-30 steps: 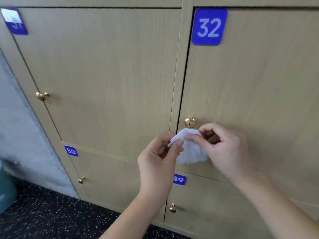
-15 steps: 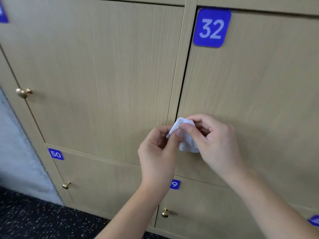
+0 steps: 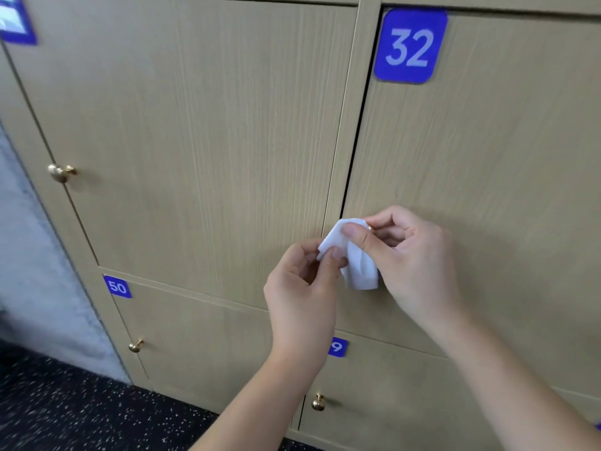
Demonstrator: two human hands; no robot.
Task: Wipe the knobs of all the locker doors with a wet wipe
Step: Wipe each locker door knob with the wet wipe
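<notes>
Wipe [image 3: 353, 255]: white, draped over the knob [image 3: 369, 227] of door 32 [image 3: 487, 190].
Right hand [image 3: 413, 255]: your grip pinches wipe onto knob.
Left hand [image 3: 302, 288]: your grip pinches wipe's left corner.

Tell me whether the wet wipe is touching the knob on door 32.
Touching. In the head view the wet wipe, pinched by both hands, drapes over the knob, leaving only a gold sliver showing.

1. Door 32 knob [image 3: 369, 227]: wet wipe [image 3: 356, 265] and right hand [image 3: 413, 255] are covering all but a gold sliver.
2. Label "49" [image 3: 337, 347]: left hand [image 3: 302, 288] is hiding its first digit.
3. Top-left label [image 3: 14, 22]: frame edge is cropping it; digits unreadable.
</notes>
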